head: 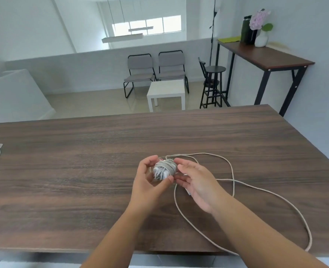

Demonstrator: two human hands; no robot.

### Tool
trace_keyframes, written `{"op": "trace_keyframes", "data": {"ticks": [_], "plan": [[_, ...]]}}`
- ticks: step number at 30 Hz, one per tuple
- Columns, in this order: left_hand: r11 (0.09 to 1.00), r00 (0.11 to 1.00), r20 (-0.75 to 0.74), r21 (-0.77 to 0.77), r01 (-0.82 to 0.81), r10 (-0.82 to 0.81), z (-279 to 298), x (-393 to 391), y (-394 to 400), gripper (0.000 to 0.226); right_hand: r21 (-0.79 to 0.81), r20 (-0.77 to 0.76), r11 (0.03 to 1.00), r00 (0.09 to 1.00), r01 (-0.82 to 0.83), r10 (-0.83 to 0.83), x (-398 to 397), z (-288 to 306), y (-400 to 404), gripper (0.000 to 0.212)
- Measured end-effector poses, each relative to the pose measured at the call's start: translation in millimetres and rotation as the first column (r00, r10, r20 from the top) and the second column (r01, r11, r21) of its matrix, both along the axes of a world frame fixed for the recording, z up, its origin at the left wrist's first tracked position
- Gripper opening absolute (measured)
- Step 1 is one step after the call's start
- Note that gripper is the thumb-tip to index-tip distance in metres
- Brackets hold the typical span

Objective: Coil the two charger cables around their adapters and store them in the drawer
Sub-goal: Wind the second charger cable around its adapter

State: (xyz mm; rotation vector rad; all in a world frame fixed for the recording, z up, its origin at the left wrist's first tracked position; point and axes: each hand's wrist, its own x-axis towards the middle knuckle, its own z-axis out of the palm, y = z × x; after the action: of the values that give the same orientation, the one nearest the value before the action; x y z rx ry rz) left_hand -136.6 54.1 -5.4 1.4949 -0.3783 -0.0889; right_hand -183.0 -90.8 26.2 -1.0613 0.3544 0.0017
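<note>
Both hands over dark wood-grain bench (pixel 82 171): left hand (pixel 150 182) grips white adapter wrapped in grey braided cable (pixel 164 169); right hand (pixel 196 182) relaxed, fingertips touching it. Loose beige cable (pixel 275 194) loops rightward on bench.

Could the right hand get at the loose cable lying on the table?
Probably yes: the loose cable loops over bare table just beside the right hand, with nothing lying between them. That hand touches the wound bundle.
</note>
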Motion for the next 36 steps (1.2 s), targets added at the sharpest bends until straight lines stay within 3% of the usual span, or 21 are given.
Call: {"op": "trace_keyframes", "data": {"ticks": [3,9,17,21,23,26,30,31,33,36], "plan": [[0.949,0.985,0.143,0.284,-0.138,0.101,-10.5,8.4,20.7,0.063,-0.055,0.002,0.998,1.000,0.008,-0.007,17.5,-8.3,9.0,0.028],[0.811,0.949,0.246,0.503,-0.299,0.197,-24.4,20.4,36.3,0.061,-0.349,-0.044,0.934,0.997,-0.071,0.059,41.2,-29.7,16.3,0.035],[0.720,0.928,0.260,0.586,-0.372,0.268,-39.3,21.9,39.2,0.056,-0.556,0.050,0.823,0.993,0.119,-0.110,27.4,-27.1,-18.9,0.029],[0.647,0.870,0.405,0.589,-0.484,0.283,-25.2,13.0,24.1,0.050,-0.760,0.033,0.630,0.979,0.156,-0.202,13.4,-34.5,-46.0,0.025],[0.696,0.873,0.441,0.561,-0.449,0.208,-13.0,7.6,12.3,0.037,-0.828,-0.026,0.554,0.983,0.081,-0.183,10.0,-41.9,-56.4,0.025],[0.710,0.917,0.386,0.672,-0.208,-0.097,-6.4,7.0,-6.7,0.026,-0.843,-0.167,0.530,0.981,-0.089,-0.101,5.1,-50.0,-64.6,0.023],[0.371,0.941,0.244,0.917,-0.146,-0.233,-8.4,13.7,-32.9,0.041,-0.804,-0.162,0.587,0.985,-0.094,-0.065,-8.6,-53.5,-66.7,0.021],[0.334,0.946,0.220,0.933,-0.132,-0.239,-9.8,14.7,-38.8,0.045,-0.791,-0.145,0.606,0.988,-0.080,-0.058,-12.0,-53.2,-66.6,0.021],[0.384,0.960,0.136,0.923,-0.033,-0.246,-13.6,17.5,-48.9,0.046,-0.761,-0.130,0.645,0.991,-0.073,-0.041,-17.9,-53.3,-65.9,0.024],[0.560,0.971,0.013,0.818,0.127,-0.240,-19.4,19.3,-60.4,0.035,-0.742,-0.113,0.666,0.993,-0.074,-0.016,-25.0,-54.1,-63.1,0.036]]}}
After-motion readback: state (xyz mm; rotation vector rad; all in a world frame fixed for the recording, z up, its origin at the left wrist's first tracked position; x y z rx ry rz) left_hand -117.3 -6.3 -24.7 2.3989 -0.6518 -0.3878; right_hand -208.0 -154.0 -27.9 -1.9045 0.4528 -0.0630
